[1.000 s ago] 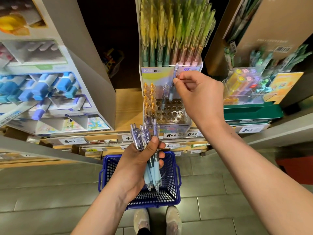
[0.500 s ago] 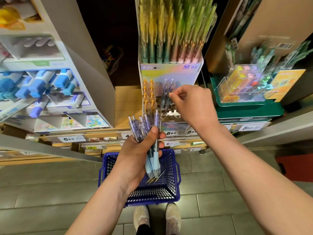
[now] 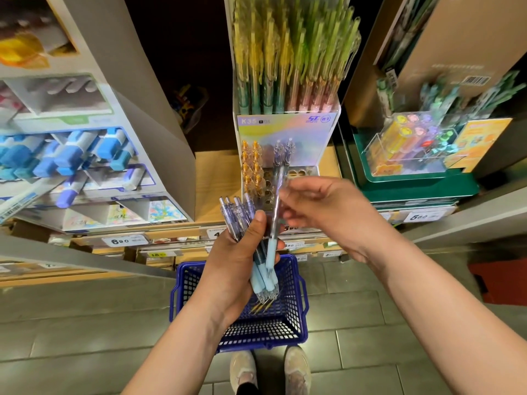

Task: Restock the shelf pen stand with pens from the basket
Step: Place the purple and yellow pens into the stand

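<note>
My left hand grips a bundle of blue and purple pens above the blue basket on the floor. My right hand, blurred, sits just right of the bundle and pinches one pen, which stands a little apart from the others with its top higher. Behind the hands is the clear pen stand on the shelf. Its left holes hold orange-topped pens, and two purple pens stand in the middle. The right holes are bare.
Tall yellow, green and pink pens fill the stand's upper tier. A display of blue markers stands at left, and a green tray with a clear box at right. Price labels line the shelf edge. My shoes are below the basket.
My right hand set a purple pen into the stand, then dropped back to the bundle and took hold of another pen. My left hand stayed put.
</note>
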